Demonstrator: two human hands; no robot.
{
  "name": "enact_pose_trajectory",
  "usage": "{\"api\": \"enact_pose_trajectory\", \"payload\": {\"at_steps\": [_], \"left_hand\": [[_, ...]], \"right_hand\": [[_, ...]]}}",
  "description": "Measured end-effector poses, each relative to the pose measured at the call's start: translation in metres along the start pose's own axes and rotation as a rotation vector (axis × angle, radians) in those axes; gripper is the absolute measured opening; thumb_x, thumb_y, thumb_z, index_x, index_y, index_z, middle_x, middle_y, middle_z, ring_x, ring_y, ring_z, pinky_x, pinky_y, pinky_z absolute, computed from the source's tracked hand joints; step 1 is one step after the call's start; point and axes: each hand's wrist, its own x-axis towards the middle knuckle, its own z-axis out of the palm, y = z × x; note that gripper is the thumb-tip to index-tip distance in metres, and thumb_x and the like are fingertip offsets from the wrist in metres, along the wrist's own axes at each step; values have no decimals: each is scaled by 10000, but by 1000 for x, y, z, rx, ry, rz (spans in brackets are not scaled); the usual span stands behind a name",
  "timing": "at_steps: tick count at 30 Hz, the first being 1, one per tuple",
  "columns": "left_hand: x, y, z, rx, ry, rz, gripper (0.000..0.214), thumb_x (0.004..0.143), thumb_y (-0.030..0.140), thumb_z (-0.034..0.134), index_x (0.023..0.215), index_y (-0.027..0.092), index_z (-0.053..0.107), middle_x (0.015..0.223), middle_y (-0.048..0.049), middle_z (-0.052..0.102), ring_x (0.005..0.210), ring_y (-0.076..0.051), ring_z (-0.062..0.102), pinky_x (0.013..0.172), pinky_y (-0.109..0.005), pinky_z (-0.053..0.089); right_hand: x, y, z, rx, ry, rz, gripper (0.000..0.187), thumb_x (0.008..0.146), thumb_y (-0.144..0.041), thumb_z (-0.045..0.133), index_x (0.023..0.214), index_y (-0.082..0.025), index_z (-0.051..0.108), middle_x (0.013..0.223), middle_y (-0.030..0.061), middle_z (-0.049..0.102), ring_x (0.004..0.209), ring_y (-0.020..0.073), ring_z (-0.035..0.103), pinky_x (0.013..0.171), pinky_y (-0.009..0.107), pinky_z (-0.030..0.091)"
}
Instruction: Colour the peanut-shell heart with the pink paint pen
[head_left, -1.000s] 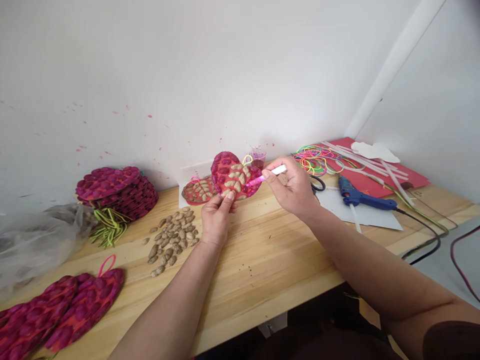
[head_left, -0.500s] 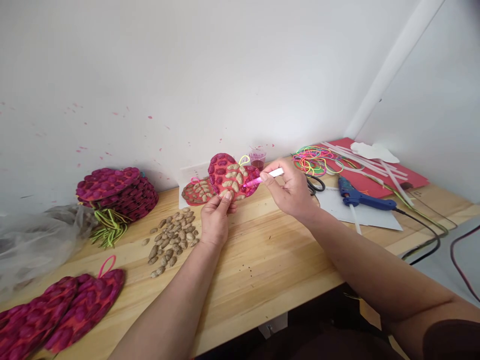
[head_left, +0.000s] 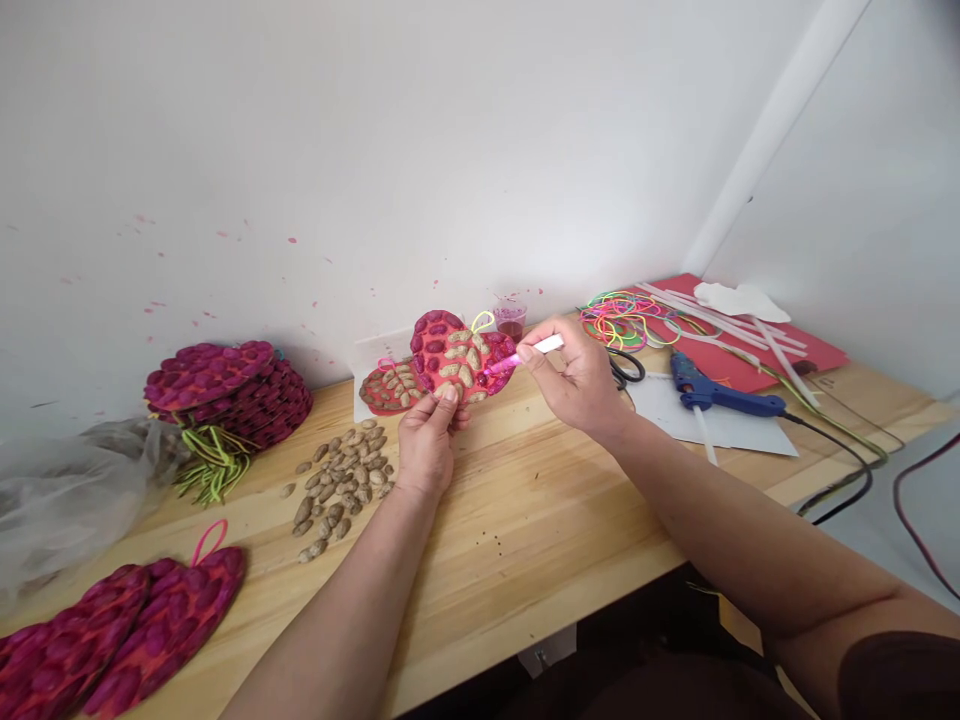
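Observation:
My left hand (head_left: pixel 431 440) grips the lower edge of a red heart-shaped piece (head_left: pixel 435 346) covered with peanuts, thumb on its front. Peanuts along its left and right sides are painted magenta; those in the middle are bare. A yellow-green cord loop sticks up from its top. In my right hand (head_left: pixel 576 375) is a paintbrush (head_left: pixel 546 346) with a white handle end and pink-stained front; its tip meets the right part of the heart. Behind the heart lies a second red piece (head_left: pixel 386 387) with unpainted peanuts and a pink loop, on white paper. A plastic cup (head_left: pixel 511 318) of dark red paint stands behind.
Loose peanuts (head_left: pixel 349 475) lie left of my left forearm. Stacked painted pieces (head_left: pixel 225 390), green cords (head_left: pixel 214 462), a clear plastic bag (head_left: pixel 82 510) and more painted hearts (head_left: pixel 172 630) are further left. Right: tangled neon cords (head_left: pixel 619 320), black-handled scissors (head_left: pixel 628 368), a blue glue gun (head_left: pixel 724 392), glue sticks.
The view has shifted slightly. My hands keep their grips, and the brush tip stays against the right part of the heart.

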Motion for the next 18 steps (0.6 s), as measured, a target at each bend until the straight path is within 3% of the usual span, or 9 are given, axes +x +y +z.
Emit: {"api": "enact_pose_trajectory", "payload": {"at_steps": [18], "left_hand": [[2, -4, -2, 10, -18, 25, 457, 519, 451, 995, 794, 155, 781, 702, 2, 689, 571, -88, 575, 544, -225, 463]], "right_hand": [[0, -1, 0, 25, -9, -6, 165, 989, -396, 626, 908, -253, 619, 878, 25, 703, 787, 185, 619, 733, 352, 463]]}}
